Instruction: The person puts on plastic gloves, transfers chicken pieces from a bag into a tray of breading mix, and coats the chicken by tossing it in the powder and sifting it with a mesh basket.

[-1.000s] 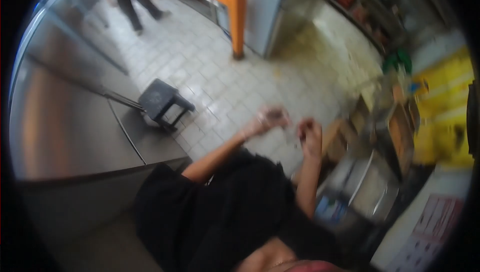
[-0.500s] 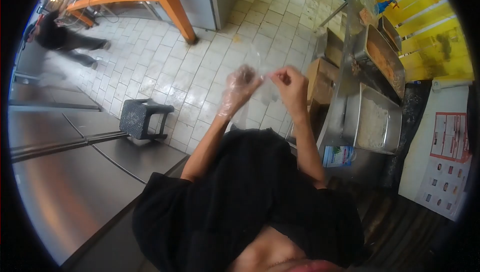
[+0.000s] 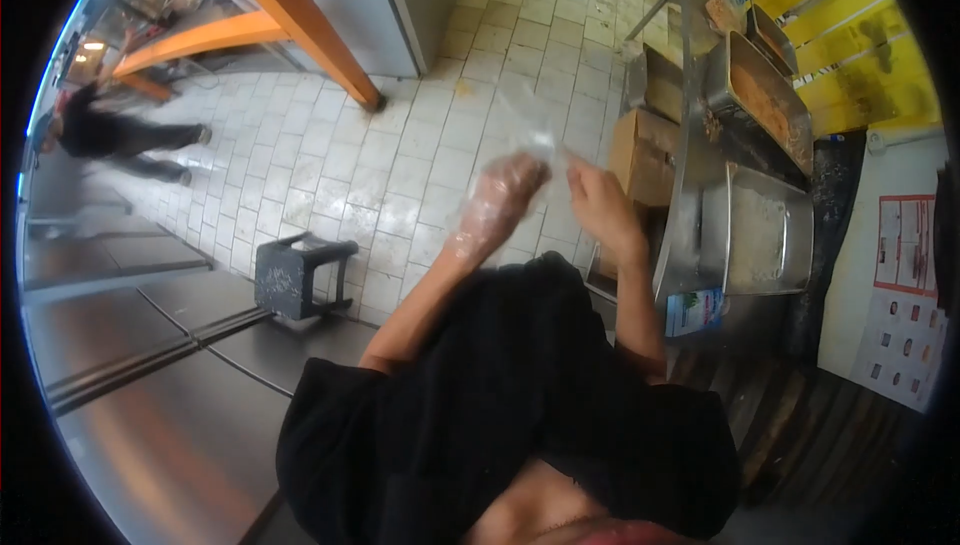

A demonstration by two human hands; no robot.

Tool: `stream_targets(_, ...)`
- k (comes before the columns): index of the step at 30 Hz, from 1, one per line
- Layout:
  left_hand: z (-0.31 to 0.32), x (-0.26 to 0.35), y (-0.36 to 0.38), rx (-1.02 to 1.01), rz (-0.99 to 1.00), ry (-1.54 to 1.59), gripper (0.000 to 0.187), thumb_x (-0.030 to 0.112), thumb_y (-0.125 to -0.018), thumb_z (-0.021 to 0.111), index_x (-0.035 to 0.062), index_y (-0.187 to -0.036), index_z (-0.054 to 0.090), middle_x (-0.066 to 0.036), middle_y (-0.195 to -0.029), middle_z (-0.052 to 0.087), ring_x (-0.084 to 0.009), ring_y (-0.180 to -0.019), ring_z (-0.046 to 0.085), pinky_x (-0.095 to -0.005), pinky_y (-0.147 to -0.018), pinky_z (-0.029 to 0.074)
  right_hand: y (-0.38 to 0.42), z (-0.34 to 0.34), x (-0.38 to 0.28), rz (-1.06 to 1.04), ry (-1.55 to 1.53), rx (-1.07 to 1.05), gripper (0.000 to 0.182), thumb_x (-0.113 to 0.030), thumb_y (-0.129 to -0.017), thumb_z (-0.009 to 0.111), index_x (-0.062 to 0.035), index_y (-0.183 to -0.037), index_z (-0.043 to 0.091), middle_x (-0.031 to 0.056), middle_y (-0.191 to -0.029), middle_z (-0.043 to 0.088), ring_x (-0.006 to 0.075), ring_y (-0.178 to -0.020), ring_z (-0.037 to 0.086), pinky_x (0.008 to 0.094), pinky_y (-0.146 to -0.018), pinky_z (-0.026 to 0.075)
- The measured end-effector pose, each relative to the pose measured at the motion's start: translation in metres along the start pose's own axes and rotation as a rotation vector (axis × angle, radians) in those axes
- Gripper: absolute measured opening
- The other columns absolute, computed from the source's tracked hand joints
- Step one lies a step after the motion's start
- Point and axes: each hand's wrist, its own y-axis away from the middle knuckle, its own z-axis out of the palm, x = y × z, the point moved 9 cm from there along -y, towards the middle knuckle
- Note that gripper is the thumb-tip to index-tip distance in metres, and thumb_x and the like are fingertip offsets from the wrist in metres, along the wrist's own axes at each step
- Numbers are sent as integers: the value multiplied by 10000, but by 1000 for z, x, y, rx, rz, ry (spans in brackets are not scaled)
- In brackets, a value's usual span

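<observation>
My left hand (image 3: 498, 200) is raised in front of my chest and wears a thin clear plastic glove. My bare right hand (image 3: 603, 207) is close beside it, fingers pinched. A loose piece of clear plastic, seemingly a second glove (image 3: 530, 130), stands up between the two hands, and both seem to grip it at its lower edge. The hands are blurred, so the exact finger hold is unclear. My black shirt (image 3: 500, 395) fills the lower middle of the view.
A steel counter (image 3: 690, 215) at right carries a tray of pale crumbs (image 3: 762, 235) and a tray of brown food (image 3: 765, 95). A cardboard box (image 3: 640, 155) sits under it. A dark stool (image 3: 290, 275) stands on the tiled floor. Steel doors (image 3: 150, 365) are at left. Another person (image 3: 110, 135) walks far left.
The view has tilted slightly. My hands have moved closer together and lower, and the loose plastic now stands above them. The other person has walked further along at left.
</observation>
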Motion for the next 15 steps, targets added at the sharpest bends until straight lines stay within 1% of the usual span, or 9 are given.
stream_targets(2,18,7,-4,-115,61,-108,68,50,-809,630,13,-847,588,-159,-805,566,-346,-743,569,-415,-647,473,-16,24,37,244,-771,-9,322,-221,-943,569,-12,-1184,612,41,-869,685,182,-758,646,380,-684,504)
stream_targets(3,30,5,-3,-181,93,-152,91,40,-783,634,10,-855,588,-165,-837,572,-348,-770,576,-427,-672,479,-24,39,51,252,-771,-3,322,-221,-943,569,-12,-1184,612,41,-869,685,182,-758,646,380,-684,504)
stream_targets(5,47,0,-4,-232,20,3,111,25,-769,630,6,-869,587,-167,-835,573,-349,-780,576,-434,-679,475,-30,62,85,245,-1803,288,345,-220,-924,604,-20,-1205,597,45,-1001,667,170,-886,632,338,-786,509)
stream_targets(7,74,-10,-3,-230,238,-16,183,-14,-730,611,-10,-911,582,-178,-856,584,-363,-810,572,-450,-706,468,-32,72,102,300,-1802,344,357,-217,-913,620,-24,-1212,592,50,-1043,655,166,-925,621,331,-820,505)
stream_targets(10,111,-30,-16,-221,129,49,177,-18,-721,610,-14,-893,572,-187,-856,586,-371,-800,564,-447,-695,467,-31,70,120,429,-1699,400,392,-328,-937,585,-35,-1198,594,59,-1047,655,186,-930,622,333,-839,509)
stream_targets(12,115,-25,-45,-213,109,57,171,-13,-718,615,-11,-882,568,-190,-862,583,-375,-798,561,-447,-689,465,-41,81,129,433,-2038,256,481,-434,-983,463,-27,-1210,583,84,-1078,641,200,-953,612,331,-847,493)
stream_targets(13,117,-23,-62,-199,89,58,166,-7,-714,621,-8,-870,563,-192,-868,581,-378,-796,558,-447,-683,463,-46,87,145,429,-2068,223,601,-544,-970,399,-40,-1268,538,102,-1162,623,209,-1012,599,347,-860,493)
stream_targets(14,123,-23,-76,-202,91,58,166,-7,-714,621,-8,-870,563,-192,-868,581,-378,-796,558,-447,-683,463,-56,76,148,428,-2070,226,601,-544,-970,399,-40,-1268,538,102,-1162,623,209,-1012,599,347,-860,493)
stream_targets(15,127,-20,-91,-161,130,17,162,-2,-712,626,-4,-860,558,-191,-875,578,-382,-788,555,-449,-673,460,-63,49,153,411,-1992,405,621,-553,-966,397,-36,-1288,517,106,-1203,605,208,-1048,585,350,-878,487)
